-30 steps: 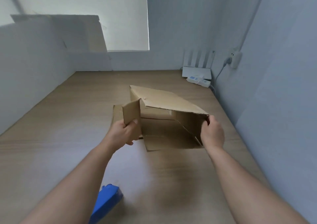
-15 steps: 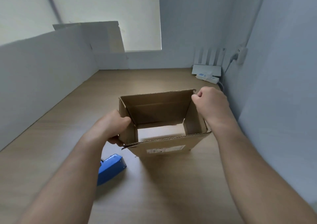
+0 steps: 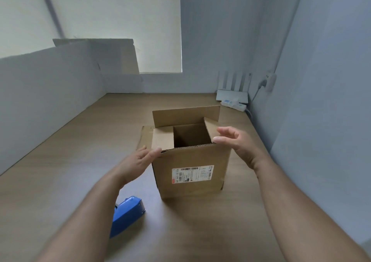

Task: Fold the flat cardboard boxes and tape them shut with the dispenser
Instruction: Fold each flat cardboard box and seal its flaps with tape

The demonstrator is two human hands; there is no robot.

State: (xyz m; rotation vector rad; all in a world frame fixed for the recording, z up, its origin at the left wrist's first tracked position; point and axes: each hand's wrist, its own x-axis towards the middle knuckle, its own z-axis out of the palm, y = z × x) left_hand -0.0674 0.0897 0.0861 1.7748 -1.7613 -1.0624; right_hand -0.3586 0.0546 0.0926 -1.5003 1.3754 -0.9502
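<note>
While the cardboard box point(image 3: 190, 169) stands upright on the tabletop point(image 3: 60, 171), top open, both hands are spread, holding nothing: left hand point(image 3: 140, 159) by its 9 o'clock flap, right hand point(image 3: 234, 143) at 3 o'clock. Corrugated board looks light and stiff, bending only at flap creases; press flap edges. The dispenser point(image 3: 128, 215) lies at 7 o'clock.

wood table point(image 3: 70, 181) | on it: box point(image 3: 192, 173), tape dispenser point(image 3: 126, 217), router point(image 3: 231, 96), pwr strip point(image 3: 233, 104)

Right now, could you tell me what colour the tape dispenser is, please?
Blue; the tape dispenser shows best in the head view.
</note>
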